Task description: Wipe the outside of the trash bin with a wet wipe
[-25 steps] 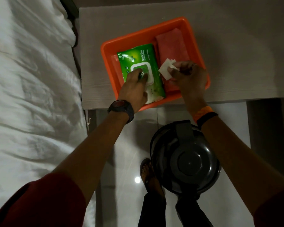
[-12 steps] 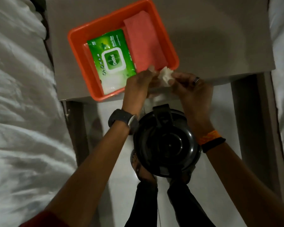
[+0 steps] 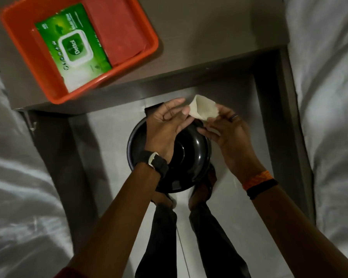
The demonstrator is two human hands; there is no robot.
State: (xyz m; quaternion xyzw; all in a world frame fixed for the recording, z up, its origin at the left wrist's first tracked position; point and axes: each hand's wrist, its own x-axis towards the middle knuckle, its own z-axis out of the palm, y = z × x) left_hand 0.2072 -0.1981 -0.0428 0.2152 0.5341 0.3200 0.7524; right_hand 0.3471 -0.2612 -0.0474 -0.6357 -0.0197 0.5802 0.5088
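A round black trash bin [image 3: 191, 157] with a glossy lid stands on the floor below me, between the table and my feet. Above its far rim both hands hold a white wet wipe [image 3: 204, 108], partly unfolded. My left hand [image 3: 167, 125] pinches the wipe's left edge with its fingertips. My right hand [image 3: 227, 131], with a ring on one finger, grips the wipe's right side. The wipe hangs clear of the lid. My left wrist hides part of the bin's left side.
An orange tray [image 3: 48, 85] on the grey table [image 3: 209, 37] holds a green wet-wipe pack [image 3: 74, 47] and a folded red cloth [image 3: 117, 31]. White bedding lies at the left [image 3: 18, 177] and at the right [image 3: 329, 97]. My feet [image 3: 201, 189] stand just behind the bin.
Both hands left the tray and came down over the bin with the wipe. The wipe has been spread from a small folded wad. The view has dropped toward the bin.
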